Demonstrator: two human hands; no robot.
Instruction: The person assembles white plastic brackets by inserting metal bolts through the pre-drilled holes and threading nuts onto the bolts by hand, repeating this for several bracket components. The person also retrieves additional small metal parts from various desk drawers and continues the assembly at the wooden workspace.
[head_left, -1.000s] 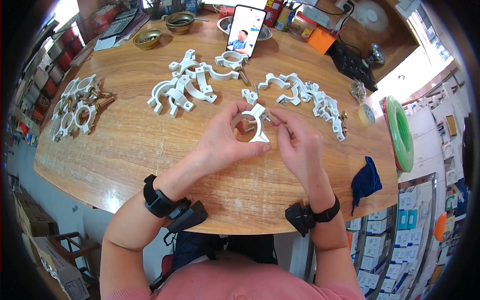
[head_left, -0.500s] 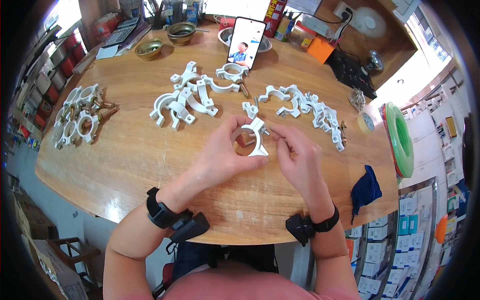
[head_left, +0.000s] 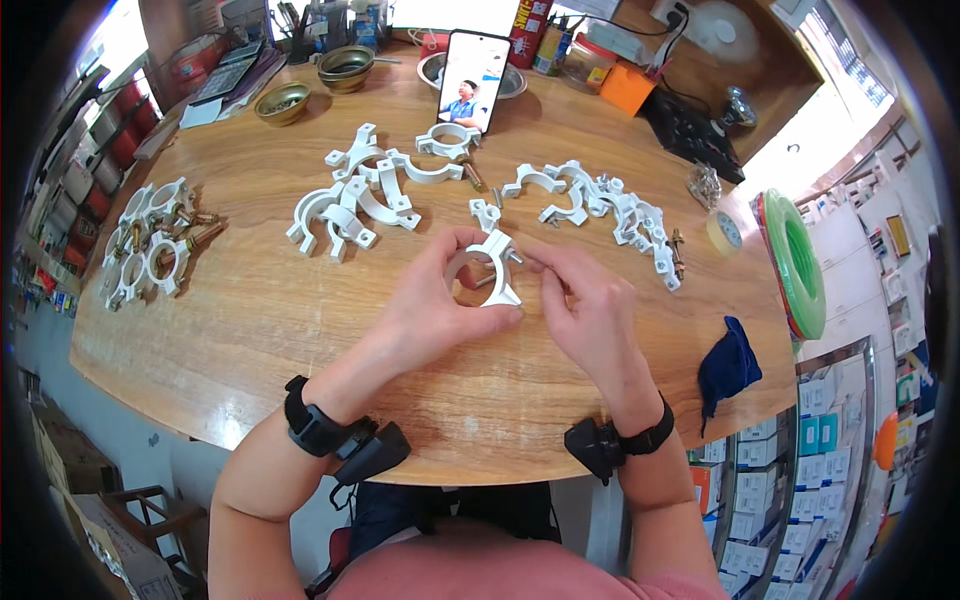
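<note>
My left hand (head_left: pixel 425 300) is wrapped around a white plastic pipe clamp (head_left: pixel 505 297), its ring facing up, thumb along the near side. A small metal screw (head_left: pixel 514 257) sticks out from the clamp's far right lug. Close beside that screw, my right hand (head_left: pixel 590 300) has its fingers curled and thumb bent in. Whether its fingertips hold the screw's end or something small is hidden. Just beyond the clamp lie a small white clamp piece (head_left: pixel 485 213) and a loose screw (head_left: pixel 497 197).
White clamp halves (head_left: pixel 350 205) lie in a heap at centre left, with more (head_left: pixel 610 205) at right. Assembled clamps with brass-coloured bolts (head_left: pixel 150 245) sit far left. A phone (head_left: pixel 470 82) stands upright at the back. Tape roll (head_left: pixel 724 232) and blue cloth (head_left: pixel 729 368) are at right.
The whole view has shifted slightly, so the table and things appear a little farther left. Both hands keep nearly the same pose around the clamp and its screw.
</note>
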